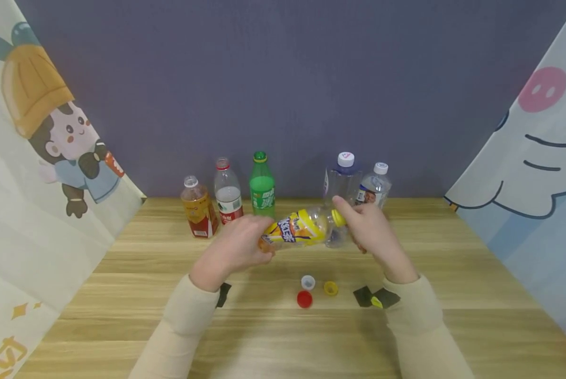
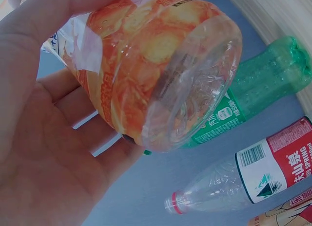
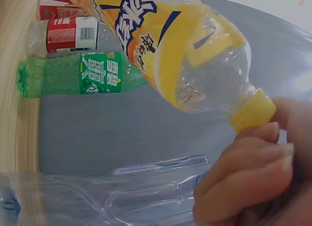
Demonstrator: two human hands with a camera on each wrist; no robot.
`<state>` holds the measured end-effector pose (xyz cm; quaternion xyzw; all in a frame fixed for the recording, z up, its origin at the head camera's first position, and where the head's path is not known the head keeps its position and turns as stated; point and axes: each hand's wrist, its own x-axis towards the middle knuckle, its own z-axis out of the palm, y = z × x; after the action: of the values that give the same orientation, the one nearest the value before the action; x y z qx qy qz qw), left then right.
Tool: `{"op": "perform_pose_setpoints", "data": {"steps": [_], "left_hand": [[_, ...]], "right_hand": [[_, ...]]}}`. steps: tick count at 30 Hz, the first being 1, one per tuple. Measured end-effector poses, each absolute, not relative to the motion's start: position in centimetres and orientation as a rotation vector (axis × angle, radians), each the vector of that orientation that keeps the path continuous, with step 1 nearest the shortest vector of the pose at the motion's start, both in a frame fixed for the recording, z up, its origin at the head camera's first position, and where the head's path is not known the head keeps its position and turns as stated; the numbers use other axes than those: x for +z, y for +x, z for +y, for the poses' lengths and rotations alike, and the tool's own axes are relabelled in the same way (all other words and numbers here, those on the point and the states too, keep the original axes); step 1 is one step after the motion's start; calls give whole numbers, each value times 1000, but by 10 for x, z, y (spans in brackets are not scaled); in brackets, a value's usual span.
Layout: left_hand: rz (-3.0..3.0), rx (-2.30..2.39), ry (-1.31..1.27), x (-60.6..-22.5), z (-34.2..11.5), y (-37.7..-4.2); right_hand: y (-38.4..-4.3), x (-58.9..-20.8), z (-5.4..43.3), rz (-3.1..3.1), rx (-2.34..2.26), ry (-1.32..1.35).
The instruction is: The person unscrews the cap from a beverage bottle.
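Held bottle: a clear bottle (image 1: 297,229) with a yellow and orange label, tilted between the two hands, its base toward the left hand, its neck toward the right.
Left hand: the left hand (image 1: 238,245) grips the bottle near its base, thumb on one side, fingers on the other.
Right hand: the right hand (image 1: 373,231) pinches the yellow cap (image 3: 253,111) at the neck between thumb and fingers.
Bottles beyond the left hand: an orange-brown bottle (image 1: 199,210), upright, to its left; a red-labelled bottle (image 1: 228,195), upright, directly behind it; a green bottle (image 1: 262,184), upright, to its right.
Bottles beyond the right hand: a tall clear bottle (image 1: 344,179), white-capped, slightly to its left; a smaller clear bottle (image 1: 375,184), white-capped, directly behind it.
Loose caps: a white cap (image 1: 308,282), a red cap (image 1: 304,299) and a second yellow cap (image 1: 331,288), close together on the wooden table (image 1: 287,342), between the hands and nearer the person.
Dark patches: two (image 1: 391,297) beside the right wrist, with a yellow-green scrap (image 1: 376,302); another beside the left wrist.
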<state>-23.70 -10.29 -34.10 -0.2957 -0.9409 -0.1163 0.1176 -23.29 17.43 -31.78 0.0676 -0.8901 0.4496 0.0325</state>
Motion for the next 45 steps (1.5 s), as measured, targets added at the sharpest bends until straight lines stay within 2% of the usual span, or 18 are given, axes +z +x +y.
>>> {"op": "perform_pose_setpoints", "data": {"steps": [20, 31, 45], "left_hand": [[-2704, -351, -902, -341, -105, -237], [-2694, -364, -899, -341, -104, -236], [-2652, -324, -903, -340, -104, -236]], "right_hand": [[-235, -320, 178, -2707, 1388, 396], [-234, -318, 177, -2691, 1337, 185], [-234, -319, 179, -2700, 1436, 306]]}}
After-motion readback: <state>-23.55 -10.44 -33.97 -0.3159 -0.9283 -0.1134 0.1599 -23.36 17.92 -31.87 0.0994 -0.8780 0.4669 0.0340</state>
